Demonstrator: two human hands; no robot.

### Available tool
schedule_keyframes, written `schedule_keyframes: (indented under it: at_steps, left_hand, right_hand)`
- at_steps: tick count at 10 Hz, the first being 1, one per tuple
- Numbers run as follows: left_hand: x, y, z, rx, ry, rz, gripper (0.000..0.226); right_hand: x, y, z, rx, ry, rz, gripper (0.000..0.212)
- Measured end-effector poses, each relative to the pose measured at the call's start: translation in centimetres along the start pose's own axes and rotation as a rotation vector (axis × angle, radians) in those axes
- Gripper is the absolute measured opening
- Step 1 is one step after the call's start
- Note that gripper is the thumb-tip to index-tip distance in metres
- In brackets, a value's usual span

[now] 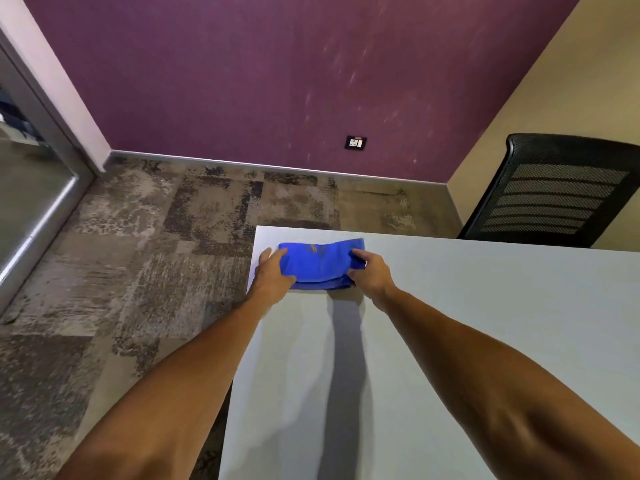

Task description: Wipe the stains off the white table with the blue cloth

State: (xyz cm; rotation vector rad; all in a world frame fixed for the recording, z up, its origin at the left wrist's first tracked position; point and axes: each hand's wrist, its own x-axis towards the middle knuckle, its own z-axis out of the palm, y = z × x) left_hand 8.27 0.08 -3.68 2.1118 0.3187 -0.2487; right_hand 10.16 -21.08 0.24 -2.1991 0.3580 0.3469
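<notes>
A folded blue cloth (pixel 320 263) lies flat at the far left corner of the white table (pixel 450 323). Faint brownish marks show on the cloth's top face. My left hand (pixel 273 271) grips the cloth's left end, its thumb on top. My right hand (pixel 370 273) grips the right end the same way. Both arms stretch forward over the table. No stain shows on the bare tabletop.
A black mesh office chair (pixel 554 192) stands behind the table's far right edge. The table's left edge (pixel 242 341) drops to patterned carpet (pixel 138 254). A purple wall with a socket (pixel 355 143) is beyond.
</notes>
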Motion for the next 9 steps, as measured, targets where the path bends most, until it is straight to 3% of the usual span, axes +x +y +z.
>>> schedule_keyframes:
  at_steps: [1,4,6,9]
  left_hand:
    - [0.1,-1.5,0.4,0.14,-0.033,0.003,0.068]
    - [-0.6,-0.9,1.2,0.462,-0.062,0.328,0.069]
    - [-2.2,1.0,1.7,0.56,-0.11,0.292,0.082]
    - [-5.7,6.0,-3.1,0.516,0.014,0.343,0.08]
  right_hand:
    - [0.1,0.7,0.2,-0.119,-0.065,0.041,0.062]
    - [-0.1,1.2,1.0,-0.516,-0.108,-0.188,0.068]
    - [-1.0,0.8,0.1,-0.808,-0.281,-0.173,0.079]
    - [-5.0,-3.0,-3.8,-0.709,-0.163,-0.324,0.076]
